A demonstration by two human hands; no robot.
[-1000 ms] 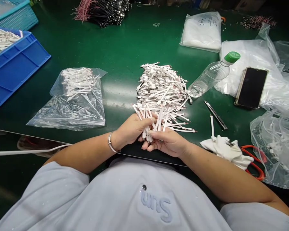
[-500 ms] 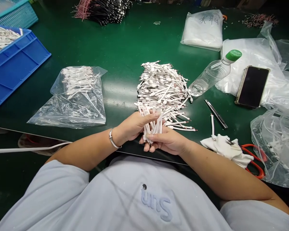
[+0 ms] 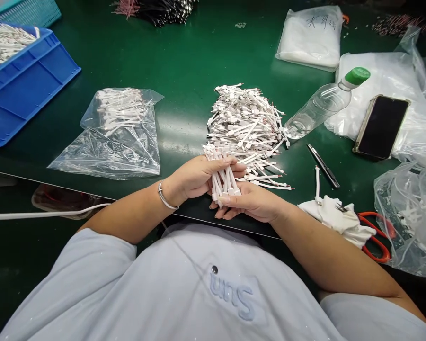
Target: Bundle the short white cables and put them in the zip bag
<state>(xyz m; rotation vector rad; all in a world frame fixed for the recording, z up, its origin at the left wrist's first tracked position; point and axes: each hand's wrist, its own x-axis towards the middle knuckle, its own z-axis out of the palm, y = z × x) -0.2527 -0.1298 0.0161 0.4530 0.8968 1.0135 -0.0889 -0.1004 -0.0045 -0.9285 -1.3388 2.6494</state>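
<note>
Between my two hands is a bundle of short white cables (image 3: 224, 182) with small plugs at their ends. My left hand (image 3: 199, 177) grips the bundle from the left, its thumb lying across the cables. My right hand (image 3: 252, 202) holds the lower ends, thumb on top and fingers underneath. Directly beyond my hands lies a loose pile of the same white cables (image 3: 246, 123), some with reddish wire tips. To the left, a clear plastic bag (image 3: 128, 151) holds more of these cables.
A blue crate (image 3: 31, 85) of white cables stands at the left. On the right are a clear bottle (image 3: 315, 111) with a green cap, a phone (image 3: 382, 127), a cutter knife (image 3: 323, 166), a white cloth (image 3: 337, 218), red-handled scissors (image 3: 379, 255) and plastic bags (image 3: 408, 222).
The bundle stays in both hands; its cables now stand more evenly side by side, with the plugs showing above my right thumb. The whole view has shifted slightly.
</note>
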